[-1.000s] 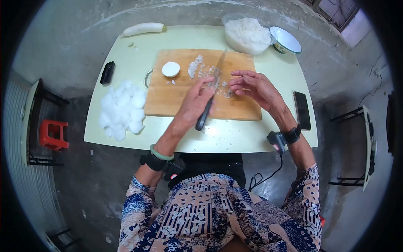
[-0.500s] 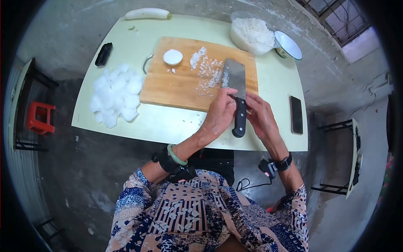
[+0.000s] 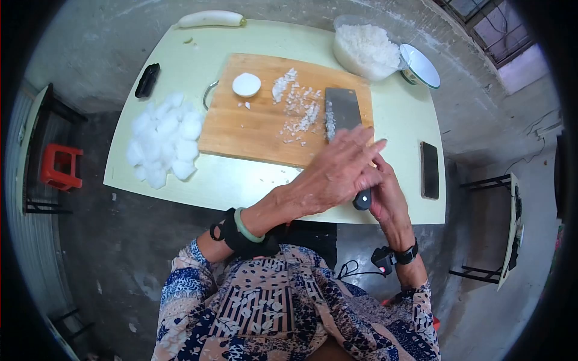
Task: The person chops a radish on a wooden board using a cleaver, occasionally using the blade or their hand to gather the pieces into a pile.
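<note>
A cleaver's wide blade lies on the right part of the wooden board, with white bits stuck along its left edge. My left hand is over the lower blade and handle, fingers stretched out and apart, its fingertips by my right hand. The black handle's end shows below it. Beside the handle is my right hand, its fingers largely hidden behind the left. Chopped white pieces are scattered left of the blade. A cut white radish piece stands at the board's upper left.
White slices are heaped left of the board. A black object lies above them, and a whole white radish at the far edge. A tub of white shreds, a bowl and a phone are on the right.
My left hand has moved right and toward me, across the handle, and its fingers have spread. My right hand has moved slightly toward me. The cleaver has tilted slightly on the board.
</note>
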A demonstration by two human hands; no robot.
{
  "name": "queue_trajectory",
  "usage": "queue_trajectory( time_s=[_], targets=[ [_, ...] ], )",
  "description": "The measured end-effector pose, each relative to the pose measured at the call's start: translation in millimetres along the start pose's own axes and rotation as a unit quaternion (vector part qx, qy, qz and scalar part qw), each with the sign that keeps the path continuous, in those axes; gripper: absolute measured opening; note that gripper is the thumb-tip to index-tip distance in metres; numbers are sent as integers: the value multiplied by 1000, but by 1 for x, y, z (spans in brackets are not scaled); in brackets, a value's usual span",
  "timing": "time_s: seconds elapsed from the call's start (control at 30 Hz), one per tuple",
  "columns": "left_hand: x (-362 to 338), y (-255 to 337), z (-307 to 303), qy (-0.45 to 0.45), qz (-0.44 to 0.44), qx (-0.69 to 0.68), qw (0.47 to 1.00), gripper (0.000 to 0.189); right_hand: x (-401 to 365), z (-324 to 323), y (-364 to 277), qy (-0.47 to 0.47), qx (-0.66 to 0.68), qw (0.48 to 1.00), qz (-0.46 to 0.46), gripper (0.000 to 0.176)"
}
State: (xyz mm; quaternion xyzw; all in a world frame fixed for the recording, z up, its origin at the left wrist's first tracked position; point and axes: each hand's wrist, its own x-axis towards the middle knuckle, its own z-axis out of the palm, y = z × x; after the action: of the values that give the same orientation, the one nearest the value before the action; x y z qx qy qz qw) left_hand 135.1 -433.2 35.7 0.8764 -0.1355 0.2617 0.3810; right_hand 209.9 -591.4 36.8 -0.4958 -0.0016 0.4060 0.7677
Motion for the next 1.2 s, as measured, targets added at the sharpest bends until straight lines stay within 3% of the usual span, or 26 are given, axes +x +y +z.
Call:
queue_trajectory(
  time_s=[0.03, 0.07, 0.23, 0.3, 0.37, 0.5, 0.57, 0.63, 0.67, 0.7, 0.73, 0.77, 0.8, 0.87, 0.93, 1.0, 1.1, 1.17, 1.2],
  targets=[
    [3, -2, 5, -38, 21, -21, 999, 62, 0, -1, 1, 1, 1, 1000, 1, 48],
    [3, -6, 8, -141, -25, -48, 988, 80, 0, -5, 1, 11, -7, 1000, 1, 51],
    [7, -19, 15, -148, 11, -12, 989, 86, -5, -15, -4, -7, -9, 1000, -20, 54],
    [9, -22, 14, -165, 22, 7, 986, 87, -8, -21, -7, -70, 29, 997, -24, 47],
    [15, -28, 10, -156, 11, 76, 985, 89, -11, -26, -8, -66, 38, 997, -23, 43],
    [18, -62, 4, -108, -19, 151, 982, 86, -23, -26, -18, -73, 29, 997, -22, 35],
    [17, -71, -5, -97, -58, 142, 983, 76, -26, -32, -22, -74, 22, 997, -18, 36],
    [14, -77, -16, -55, -103, 50, 992, 63, -31, -33, -28, -36, -134, 990, -37, 38],
    [10, -75, -18, 13, -94, 13, 995, 51, -32, -31, -32, -2, -231, 971, -54, 37],
    [5, -75, -22, 10, -90, 15, 996, 51, -27, -31, -32, -1, -227, 972, -57, 37],
    [-2, -76, -27, 44, -119, 33, 991, 48, -23, -30, -30, 29, -407, 899, -158, 35],
    [-9, -75, -32, 78, -149, 50, 984, 47, -19, -28, -29, 60, -565, 784, -250, 34],
    [-20, -74, -35, 75, -144, 53, 985, 47, -15, -19, -34, 69, -594, 750, -283, 33],
    [-39, -73, -38, 87, -149, 153, 973, 45, 1, -17, -45, 53, -635, 720, -273, 35],
    [-54, -68, -38, 85, -157, 155, 972, 46, 9, -21, -43, 39, -657, 695, -289, 38],
    [-55, -73, -37, 83, -186, 162, 966, 48, 25, -24, -44, -9, -714, 613, -338, 42],
    [-52, -83, -35, 88, -157, 157, 971, 52, 14, -14, -45, -73, -702, 637, -309, 48],
    [-49, -92, -38, 89, -124, 108, 982, 54, -6, -9, -37, -63, -738, 612, -278, 46],
    [-46, -95, -37, 90, -122, 108, 982, 54, -14, -5, -39, -68, -729, 625, -271, 45]
  ],
)
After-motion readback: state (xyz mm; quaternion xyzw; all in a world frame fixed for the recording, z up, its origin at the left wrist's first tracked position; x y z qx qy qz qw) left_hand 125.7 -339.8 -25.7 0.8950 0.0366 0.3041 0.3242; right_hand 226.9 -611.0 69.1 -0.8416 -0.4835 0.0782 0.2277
